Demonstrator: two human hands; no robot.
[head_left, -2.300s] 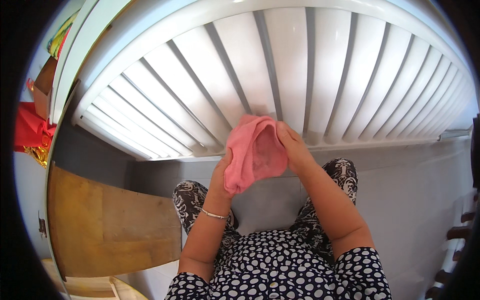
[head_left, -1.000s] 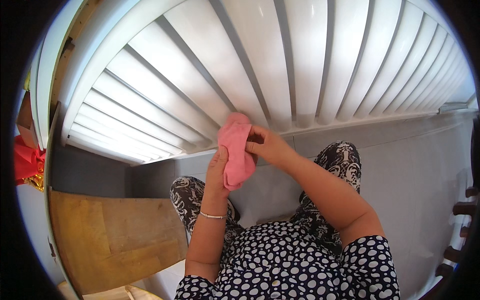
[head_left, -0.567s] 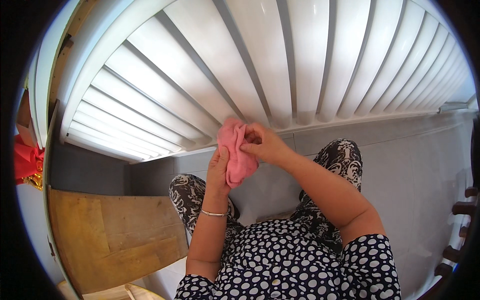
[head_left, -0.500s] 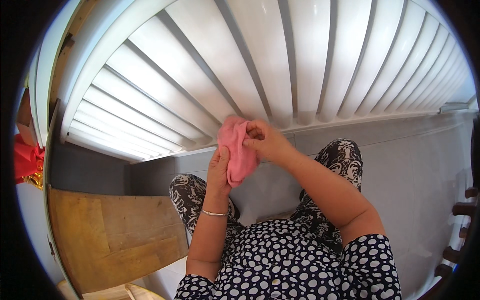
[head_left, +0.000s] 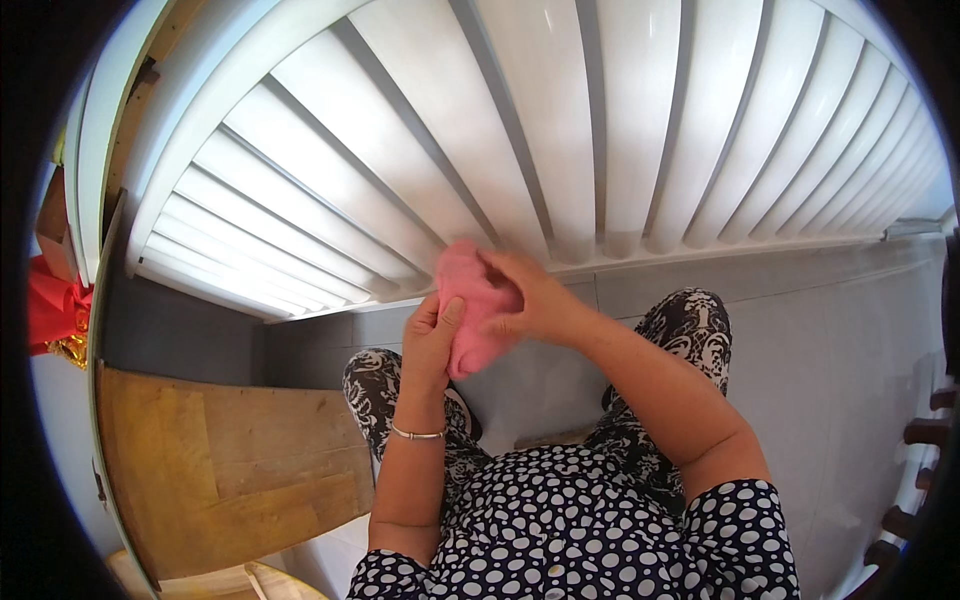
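A folded pink cloth (head_left: pixel 468 305) is held up between my hands, in front of the lower edge of a white slatted panel (head_left: pixel 545 120). My left hand (head_left: pixel 430 335) grips the cloth from its left side, the thumb pressed on its face and the other fingers mostly hidden behind. At the cloth's right side, my right hand (head_left: pixel 530 300) curves round it, fingers along the upper part and thumb lower down. Motion blurs this hand a little. The cloth does not appear to touch the slats.
Wooden board (head_left: pixel 240 460) at the lower left, close to my left forearm. Grey tiled floor (head_left: pixel 790 350) extends under the panel and to the right. Dark brown wooden pieces (head_left: pixel 905 520) line the right rim. Red and gold items (head_left: pixel 60 310) stand at the far left.
My right hand has gone from pinching the cloth's upper right edge to curving wider round its right side. The left hand keeps its hold. My view has shifted slightly.
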